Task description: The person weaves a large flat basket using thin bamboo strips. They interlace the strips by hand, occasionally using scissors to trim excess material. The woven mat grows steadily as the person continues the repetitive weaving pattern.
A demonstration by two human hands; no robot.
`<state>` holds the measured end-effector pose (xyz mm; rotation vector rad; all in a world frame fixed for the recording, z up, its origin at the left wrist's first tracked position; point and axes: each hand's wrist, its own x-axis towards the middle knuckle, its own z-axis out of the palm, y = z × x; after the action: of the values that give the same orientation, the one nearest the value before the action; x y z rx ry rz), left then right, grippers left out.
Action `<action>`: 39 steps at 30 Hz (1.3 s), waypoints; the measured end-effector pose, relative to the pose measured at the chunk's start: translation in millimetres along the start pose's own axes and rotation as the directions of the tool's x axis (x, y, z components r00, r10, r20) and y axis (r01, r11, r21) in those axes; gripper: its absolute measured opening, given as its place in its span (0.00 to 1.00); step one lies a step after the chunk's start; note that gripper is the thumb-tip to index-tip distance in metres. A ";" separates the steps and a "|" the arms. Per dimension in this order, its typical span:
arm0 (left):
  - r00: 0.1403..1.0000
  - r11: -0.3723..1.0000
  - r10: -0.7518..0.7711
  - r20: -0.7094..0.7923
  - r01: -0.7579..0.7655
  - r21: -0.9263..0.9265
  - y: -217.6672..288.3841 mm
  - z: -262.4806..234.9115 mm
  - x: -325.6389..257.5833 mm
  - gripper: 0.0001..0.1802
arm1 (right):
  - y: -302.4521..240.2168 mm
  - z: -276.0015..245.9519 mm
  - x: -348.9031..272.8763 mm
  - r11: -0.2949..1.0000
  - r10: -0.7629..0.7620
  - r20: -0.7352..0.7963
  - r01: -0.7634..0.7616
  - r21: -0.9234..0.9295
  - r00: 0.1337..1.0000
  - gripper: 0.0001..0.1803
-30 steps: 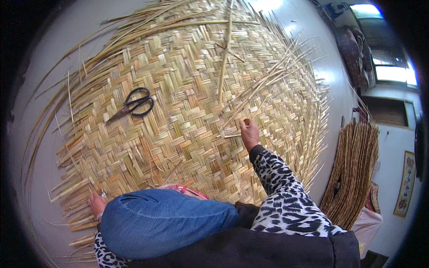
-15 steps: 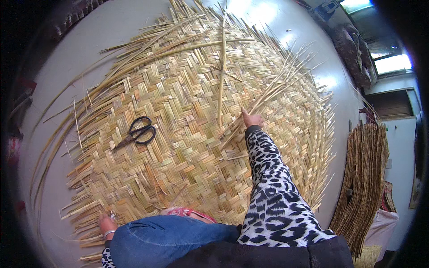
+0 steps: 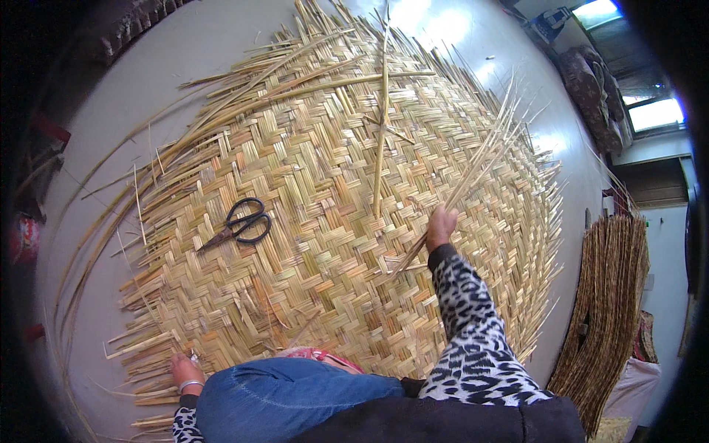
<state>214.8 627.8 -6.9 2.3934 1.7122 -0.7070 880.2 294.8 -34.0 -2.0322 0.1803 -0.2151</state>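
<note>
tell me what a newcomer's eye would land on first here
Probably the large woven mat, filling the middle of the view. Black-handled scissors stand out on its left part, dark against the pale weave. Right of centre, the right grip holds a bundle of thin strips.

From the wearer's head, one wide fisheye view looks steeply down and forward past the denim-clad knee (image 3: pixel 277 395) at lower centre onto the woven mat (image 3: pixel 325 199), close enough for it to fill mid-frame, the wall (image 3: pixel 669 247) bending along the right rim.
</note>
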 end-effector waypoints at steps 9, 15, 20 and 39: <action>0.999 1.000 -0.031 0.022 0.031 -0.003 5.8 -3.1 -0.8 0.15 | 2.2 -48.5 -145.9 0.887 0.414 0.448 -0.462 -0.001 0.793 0.13; 0.999 0.998 -0.041 -0.003 0.040 -0.056 6.5 2.3 -3.1 0.14 | 4.1 -48.3 -135.1 0.953 0.301 0.446 -0.269 -0.136 0.843 0.14; 0.997 0.999 -0.024 -0.072 0.027 0.042 4.8 6.7 -1.2 0.14 | -11.4 -60.9 -134.7 0.950 0.312 0.477 -0.262 -0.170 0.822 0.13; 0.998 0.999 -0.040 -0.047 0.041 0.023 12.0 -5.9 -9.2 0.14 | 13.5 -40.9 -71.0 0.911 0.339 0.477 -0.156 -0.381 0.811 0.28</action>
<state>225.3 617.7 0.3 2.4158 1.7848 -0.6871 801.2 269.0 -33.0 -2.2832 0.1354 0.5928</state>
